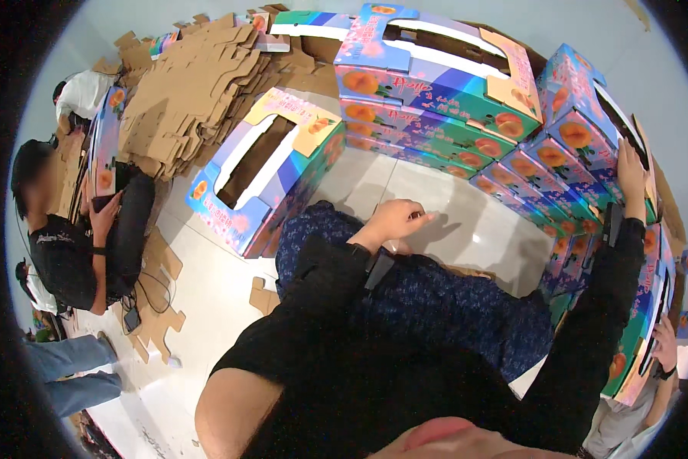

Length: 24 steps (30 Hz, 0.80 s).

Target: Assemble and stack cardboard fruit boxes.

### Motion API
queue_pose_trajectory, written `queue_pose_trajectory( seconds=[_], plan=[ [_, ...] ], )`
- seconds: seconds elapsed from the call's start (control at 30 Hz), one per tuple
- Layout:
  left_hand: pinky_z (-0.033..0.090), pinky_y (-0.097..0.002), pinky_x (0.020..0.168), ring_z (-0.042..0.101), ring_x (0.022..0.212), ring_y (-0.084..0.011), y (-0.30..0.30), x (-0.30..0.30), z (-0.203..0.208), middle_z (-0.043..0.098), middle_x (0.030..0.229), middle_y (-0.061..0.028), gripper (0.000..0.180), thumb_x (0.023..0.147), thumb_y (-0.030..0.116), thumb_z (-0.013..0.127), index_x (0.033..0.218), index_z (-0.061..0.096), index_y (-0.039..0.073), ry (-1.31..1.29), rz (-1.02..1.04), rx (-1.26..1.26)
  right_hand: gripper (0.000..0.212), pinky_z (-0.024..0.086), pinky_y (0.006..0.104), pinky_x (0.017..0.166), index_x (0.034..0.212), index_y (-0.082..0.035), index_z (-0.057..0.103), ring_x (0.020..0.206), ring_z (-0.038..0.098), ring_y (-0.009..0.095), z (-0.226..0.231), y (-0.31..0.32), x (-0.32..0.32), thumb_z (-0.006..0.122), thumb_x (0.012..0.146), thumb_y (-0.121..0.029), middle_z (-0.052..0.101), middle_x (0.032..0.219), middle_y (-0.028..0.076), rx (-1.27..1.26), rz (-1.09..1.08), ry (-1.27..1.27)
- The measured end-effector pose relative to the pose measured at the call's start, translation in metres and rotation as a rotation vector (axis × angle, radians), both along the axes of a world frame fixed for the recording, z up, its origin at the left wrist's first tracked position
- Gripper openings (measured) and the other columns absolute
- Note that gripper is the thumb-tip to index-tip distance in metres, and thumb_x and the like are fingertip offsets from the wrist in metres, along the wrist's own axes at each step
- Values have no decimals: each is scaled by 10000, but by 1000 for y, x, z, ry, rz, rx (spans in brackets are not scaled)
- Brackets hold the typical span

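Observation:
In the middle, my left hand [397,222] hovers above my dark patterned lap, its fingers loosely bent and the thumb side apart. No object shows in it. On the right, my arm reaches out and my right hand [632,174] grips the top edge of a peach-printed carton [581,136], beside its long cut-out opening. Its fingertips are partly hidden at the rim. This carton sits on top of a row of similar cartons. A single blue, green and yellow carton [237,218] with an open slot stands on the floor left of my left hand.
A stack of printed cartons [428,92] rises ahead. Flattened brown cardboard [183,92] is piled at the far left. A seated person [68,252] at left holds another carton. Someone's hand [665,344] touches a carton at lower right. Cardboard scraps [159,306] lie on the tiles.

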State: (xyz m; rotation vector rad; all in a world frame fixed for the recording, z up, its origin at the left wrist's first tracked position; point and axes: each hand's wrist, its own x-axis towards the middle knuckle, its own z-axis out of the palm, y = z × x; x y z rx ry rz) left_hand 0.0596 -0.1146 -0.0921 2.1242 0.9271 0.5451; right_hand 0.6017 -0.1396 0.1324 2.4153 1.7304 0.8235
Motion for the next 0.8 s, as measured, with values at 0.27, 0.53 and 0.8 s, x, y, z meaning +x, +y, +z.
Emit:
queue_pose_trajectory(
  seconds=[0.27, 0.53, 0.8],
  plan=[
    [476, -389, 672, 613, 750, -313, -4, 2, 11, 659, 783, -121, 439, 862, 478, 520, 834, 684, 73, 35, -27, -33, 609, 312, 417, 1034, 1313, -18, 452, 1235, 414, 373, 11, -4, -13, 284, 957, -484, 485, 1300, 218, 130, 96, 199],
    [479, -395, 684, 612, 775, -328, -1, -1, 2, 660, 804, -130, 443, 864, 472, 510, 848, 681, 64, 71, -65, -17, 617, 259, 495, 1053, 1359, -92, 423, 1308, 348, 343, -1, 0, -13, 298, 937, -525, 448, 1359, 175, 155, 106, 200],
    [483, -378, 685, 618, 781, -310, -6, -1, 2, 659, 819, -133, 437, 860, 470, 532, 844, 677, 58, 42, -54, 1, 477, 274, 561, 1041, 1411, -202, 324, 1331, 321, 330, -3, -5, 12, 266, 974, -385, 311, 1475, 70, -106, -18, -79]
  ],
)
